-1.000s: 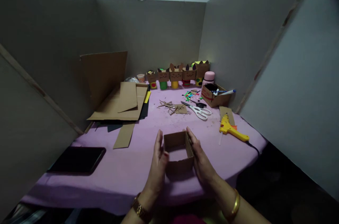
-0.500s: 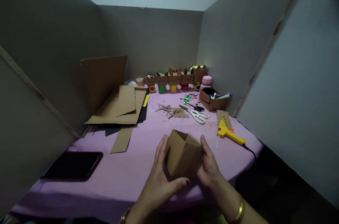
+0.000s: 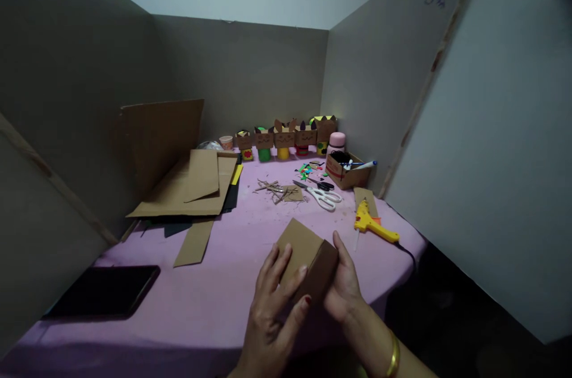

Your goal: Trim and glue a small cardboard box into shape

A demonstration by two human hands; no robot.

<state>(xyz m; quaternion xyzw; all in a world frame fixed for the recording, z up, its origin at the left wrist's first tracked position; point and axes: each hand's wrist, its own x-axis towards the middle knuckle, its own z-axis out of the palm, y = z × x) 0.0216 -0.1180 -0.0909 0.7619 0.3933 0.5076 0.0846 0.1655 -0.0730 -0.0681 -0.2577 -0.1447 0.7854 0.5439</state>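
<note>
A small brown cardboard box (image 3: 304, 241) is held tilted between my two hands, above the near edge of the table. My left hand (image 3: 277, 300) rests on its upper and near faces, fingers spread over the cardboard. Around the box's right side curves my right hand (image 3: 344, 282), with the thumb up along the edge and the other fingers partly hidden behind and under it. A plain flat face points upward, and no opening shows from this angle. Past the box lie white-handled scissors (image 3: 324, 197) and a small square of cardboard (image 3: 293, 193) among thin scraps.
At right, a yellow glue gun (image 3: 375, 226) lies by a cardboard strip, its cord running off the edge. Cardboard sheets (image 3: 179, 196) are stacked left, above a dark tablet (image 3: 105, 291). Several cardboard-headed figures (image 3: 285, 138) line the back, beside an open box of pens (image 3: 348, 174).
The box has been turned in my hands: its open top showed before, and a flat closed face shows now. My left hand has moved onto that face. The whole view has shifted slightly.
</note>
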